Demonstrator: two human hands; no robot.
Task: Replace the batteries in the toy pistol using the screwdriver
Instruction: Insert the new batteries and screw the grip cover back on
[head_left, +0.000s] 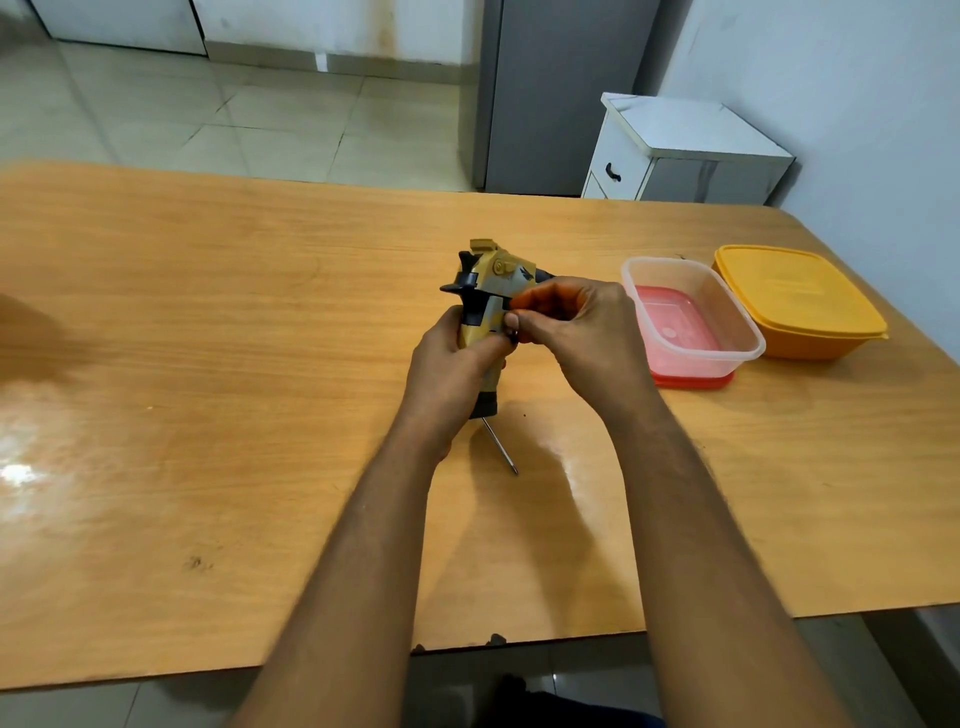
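Upright, toy pistol (491, 291), both hands gripping, barrel rightward

Single head view, looking forward-down over table (208, 364), fairly near; edges perhaps distorted.

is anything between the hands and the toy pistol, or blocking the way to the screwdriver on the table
Nothing visible. Both hands already hold the toy pistol: left hand on the grip, right hand pinching at its side. The screwdriver lies on the table just below the pistol, its handle hidden by the left wrist.

Tiled floor (291, 119), white cabinet (691, 150)
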